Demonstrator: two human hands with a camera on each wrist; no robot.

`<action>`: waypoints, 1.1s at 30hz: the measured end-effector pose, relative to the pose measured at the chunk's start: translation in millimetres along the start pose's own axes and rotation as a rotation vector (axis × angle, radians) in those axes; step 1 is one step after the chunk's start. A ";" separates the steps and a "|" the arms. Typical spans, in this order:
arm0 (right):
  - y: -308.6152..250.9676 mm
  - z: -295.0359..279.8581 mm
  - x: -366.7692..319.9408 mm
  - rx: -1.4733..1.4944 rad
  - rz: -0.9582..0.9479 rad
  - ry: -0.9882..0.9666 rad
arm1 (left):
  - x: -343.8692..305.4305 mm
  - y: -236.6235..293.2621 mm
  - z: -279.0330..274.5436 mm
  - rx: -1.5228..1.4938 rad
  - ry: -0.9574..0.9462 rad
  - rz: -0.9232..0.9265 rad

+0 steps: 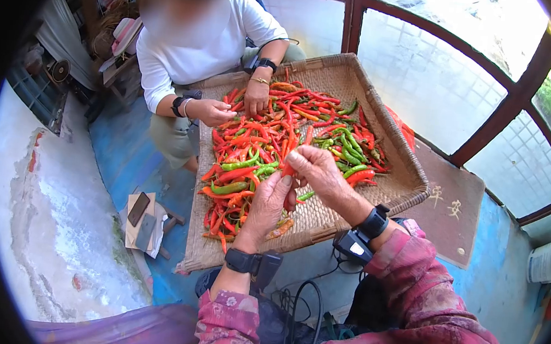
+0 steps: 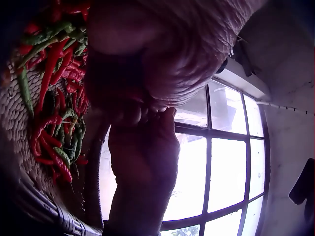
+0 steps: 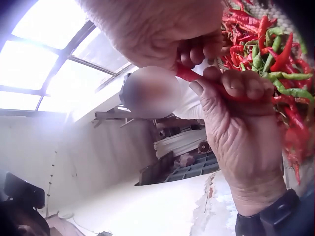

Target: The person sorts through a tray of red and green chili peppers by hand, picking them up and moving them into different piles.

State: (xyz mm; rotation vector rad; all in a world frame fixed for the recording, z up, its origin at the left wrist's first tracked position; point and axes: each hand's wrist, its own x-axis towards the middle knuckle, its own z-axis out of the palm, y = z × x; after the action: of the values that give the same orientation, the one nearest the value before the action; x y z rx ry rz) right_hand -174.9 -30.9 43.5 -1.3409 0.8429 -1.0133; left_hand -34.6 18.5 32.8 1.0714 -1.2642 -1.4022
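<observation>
A red chili pepper (image 3: 187,73) is held between my two hands above the near part of a woven tray (image 1: 394,142). My left hand (image 1: 268,204) curls its fingers round the pepper, with the thumb along it, as the right wrist view shows. Fingers and thumb of my right hand (image 1: 320,174) pinch the pepper's other end, close to the left thumb. In the left wrist view the grip is dark and mostly hidden by the left hand (image 2: 182,54). Below lie many red and green chili peppers (image 1: 244,163) in a loose heap.
Across the tray a person in a white top (image 1: 188,49) has both hands at the peppers. To the left, a low stool (image 1: 145,226) bears two phone-like slabs. A brown mat (image 1: 444,205) lies beneath the tray's right side, before framed windows (image 1: 426,67). A white bucket (image 1: 545,261) stands far right.
</observation>
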 end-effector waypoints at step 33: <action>-10.7 -110.3 23.9 -1.029 -0.476 0.626 | 8.1 -28.8 1.4 1.148 -0.035 0.411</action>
State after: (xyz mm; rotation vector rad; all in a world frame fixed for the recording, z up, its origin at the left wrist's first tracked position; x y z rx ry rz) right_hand -269.7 -92.9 47.8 -2.1957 1.7106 -1.4913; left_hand -39.9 11.8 4.1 1.3633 -2.2396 -0.2941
